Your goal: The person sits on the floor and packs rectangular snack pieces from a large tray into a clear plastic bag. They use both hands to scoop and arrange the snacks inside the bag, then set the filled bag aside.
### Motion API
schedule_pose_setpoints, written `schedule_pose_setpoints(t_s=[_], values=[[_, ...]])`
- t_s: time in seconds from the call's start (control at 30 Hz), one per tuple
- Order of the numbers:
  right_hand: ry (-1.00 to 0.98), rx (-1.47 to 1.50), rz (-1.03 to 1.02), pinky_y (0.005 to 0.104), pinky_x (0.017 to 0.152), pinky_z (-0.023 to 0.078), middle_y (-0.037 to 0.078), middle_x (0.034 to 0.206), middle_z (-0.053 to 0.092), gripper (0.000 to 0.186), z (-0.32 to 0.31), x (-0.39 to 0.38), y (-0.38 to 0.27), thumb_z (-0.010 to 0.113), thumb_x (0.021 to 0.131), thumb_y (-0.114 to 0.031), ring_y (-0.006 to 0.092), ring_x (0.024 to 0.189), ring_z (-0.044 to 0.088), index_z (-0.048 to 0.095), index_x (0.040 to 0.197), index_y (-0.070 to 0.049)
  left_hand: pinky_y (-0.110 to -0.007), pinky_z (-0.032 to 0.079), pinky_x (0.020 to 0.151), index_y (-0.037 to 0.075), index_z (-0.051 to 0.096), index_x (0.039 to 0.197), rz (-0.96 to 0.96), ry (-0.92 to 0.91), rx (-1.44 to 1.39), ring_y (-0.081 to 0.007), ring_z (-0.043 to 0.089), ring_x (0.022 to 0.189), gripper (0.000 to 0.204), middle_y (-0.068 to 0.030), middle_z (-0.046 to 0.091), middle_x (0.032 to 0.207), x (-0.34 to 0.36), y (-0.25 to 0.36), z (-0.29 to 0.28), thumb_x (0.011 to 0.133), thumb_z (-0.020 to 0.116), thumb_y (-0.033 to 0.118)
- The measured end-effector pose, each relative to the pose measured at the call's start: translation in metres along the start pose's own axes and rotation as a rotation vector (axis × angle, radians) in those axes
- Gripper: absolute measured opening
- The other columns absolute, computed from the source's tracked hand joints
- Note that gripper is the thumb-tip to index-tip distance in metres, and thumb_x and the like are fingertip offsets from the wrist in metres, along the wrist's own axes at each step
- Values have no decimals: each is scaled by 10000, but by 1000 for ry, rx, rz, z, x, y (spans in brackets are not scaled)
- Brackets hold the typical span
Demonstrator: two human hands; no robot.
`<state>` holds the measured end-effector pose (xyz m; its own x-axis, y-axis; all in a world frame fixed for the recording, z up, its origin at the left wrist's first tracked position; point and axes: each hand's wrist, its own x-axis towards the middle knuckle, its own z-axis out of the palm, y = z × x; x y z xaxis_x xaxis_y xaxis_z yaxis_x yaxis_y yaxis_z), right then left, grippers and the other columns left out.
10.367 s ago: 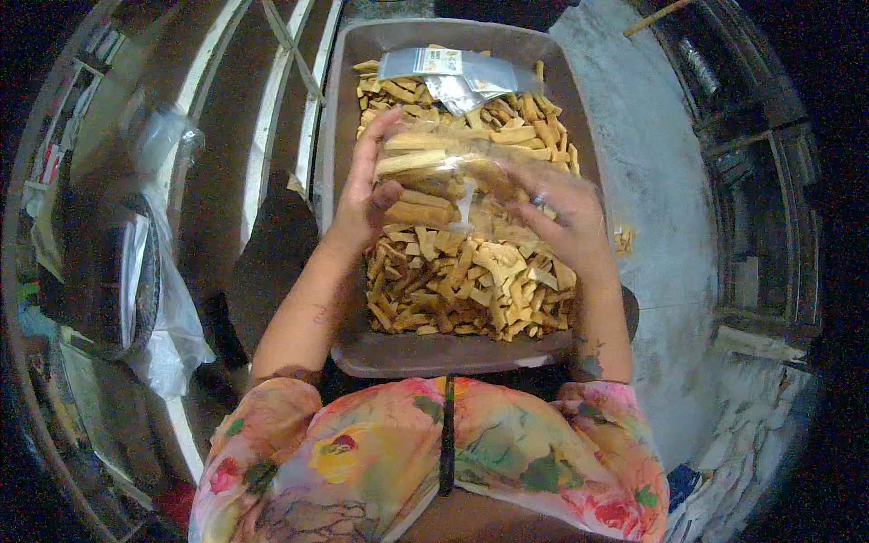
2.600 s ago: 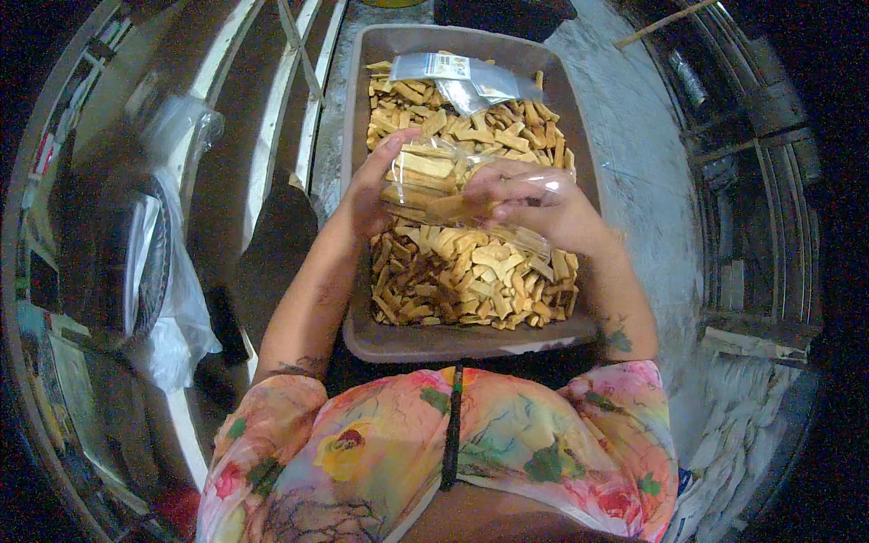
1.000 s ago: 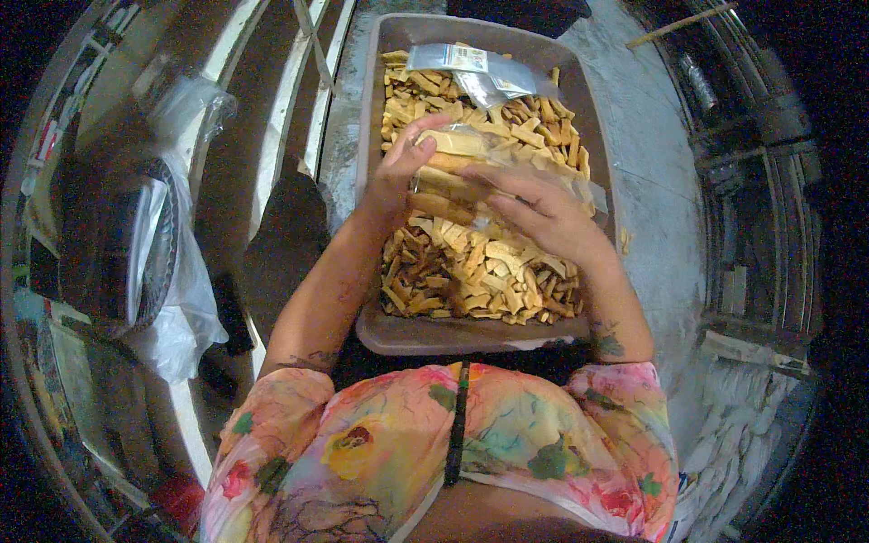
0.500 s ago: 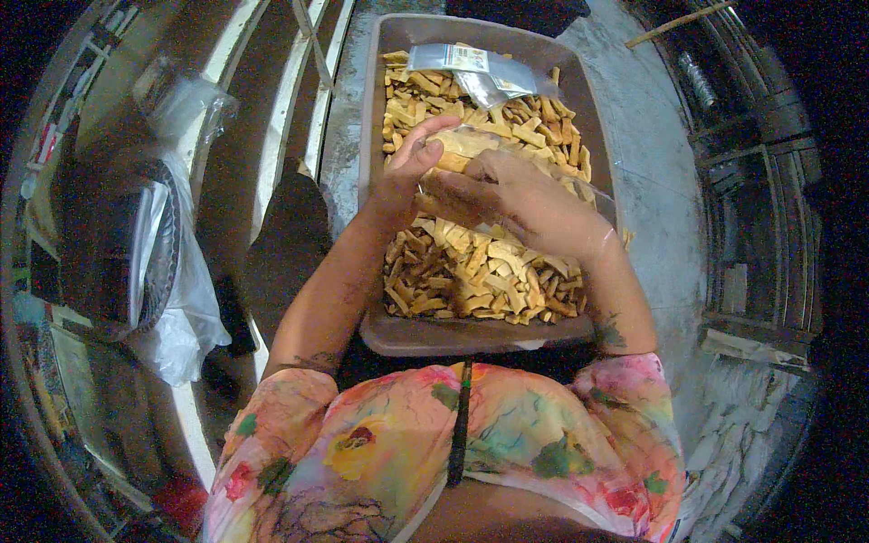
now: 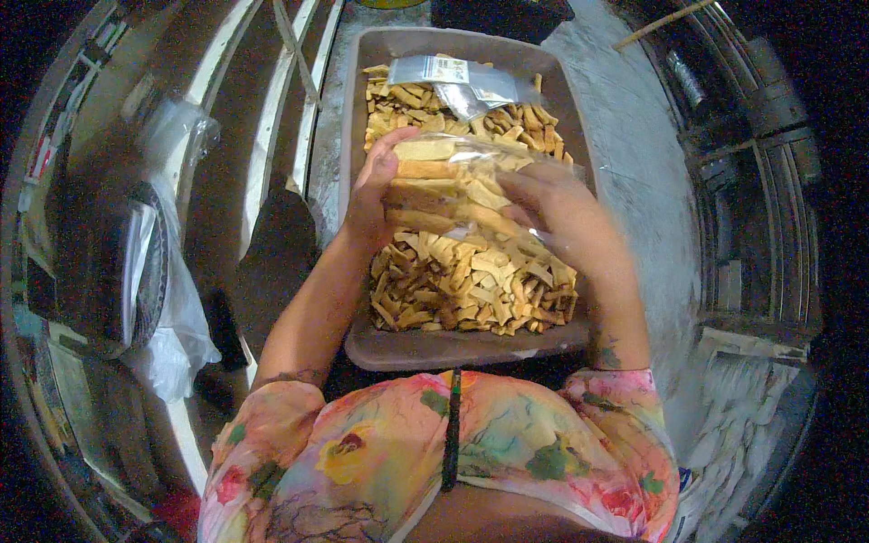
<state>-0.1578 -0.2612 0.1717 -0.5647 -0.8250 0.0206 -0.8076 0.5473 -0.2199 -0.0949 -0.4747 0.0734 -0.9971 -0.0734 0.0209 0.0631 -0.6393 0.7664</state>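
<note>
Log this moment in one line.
left hand: holding clear bag of yellow pieces; right hand: blurred, at bag's right end; brown bin: loose pieces, flat packets on top

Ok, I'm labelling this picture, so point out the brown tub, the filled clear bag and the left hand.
Brown tub point(image 5: 416, 349): head view, on its near wall.
Filled clear bag point(image 5: 453, 187): head view, on its middle.
Left hand point(image 5: 370, 188): head view, on its back.

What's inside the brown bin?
Loose yellow-brown pieces, with flat plastic packets on top at the far end. The filled clear bag, left hand and right hand hide much of the middle; the floor of the brown bin under the pieces can't be seen.
</note>
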Motion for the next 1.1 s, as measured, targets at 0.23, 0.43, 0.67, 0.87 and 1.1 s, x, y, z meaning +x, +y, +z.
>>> schedule_pose_setpoints(t_s=[0.23,0.43,0.67,0.87,1.1], values=[[33,121,16,394,795,424,150,878,553,343,23,-9,-2,634,712,-101,341,876,523,532,1032,-33,-407,481,825,105,328,1261,-73,-25,105,-272,521,1018,735,-142,469,1143,-10,-7,-3,748,554,579],[299,404,-138,342,750,483,138,946,607,353,62,-25,15,627,677,-66,291,837,607,579,1027,-53,-397,483,808,111,337,1255,-71,-33,184,-271,516,1020,742,-119,459,1161,-26,-8,1,740,569,592],[623,510,-116,341,834,440,105,1044,571,436,94,-25,-1,696,670,-63,269,1001,539,592,1093,-69,-368,413,907,106,350,1268,-35,-6,256,-236,474,1085,696,-103,451,1176,-23,-4,5,776,555,552],[554,569,-33,363,859,443,125,1033,576,439,75,-23,-21,673,690,-19,285,992,548,581,1115,-79,-353,395,926,88,340,1276,13,-82,228,-235,455,1116,728,-105,420,1227,-18,-2,0,774,545,573],[384,580,-359,351,863,451,105,1105,579,502,57,5,-18,649,685,23,276,1015,555,556,1161,-107,-423,452,872,106,331,1274,-76,-142,164,-269,467,1107,785,-117,423,1223,-19,-4,4,734,550,631]])
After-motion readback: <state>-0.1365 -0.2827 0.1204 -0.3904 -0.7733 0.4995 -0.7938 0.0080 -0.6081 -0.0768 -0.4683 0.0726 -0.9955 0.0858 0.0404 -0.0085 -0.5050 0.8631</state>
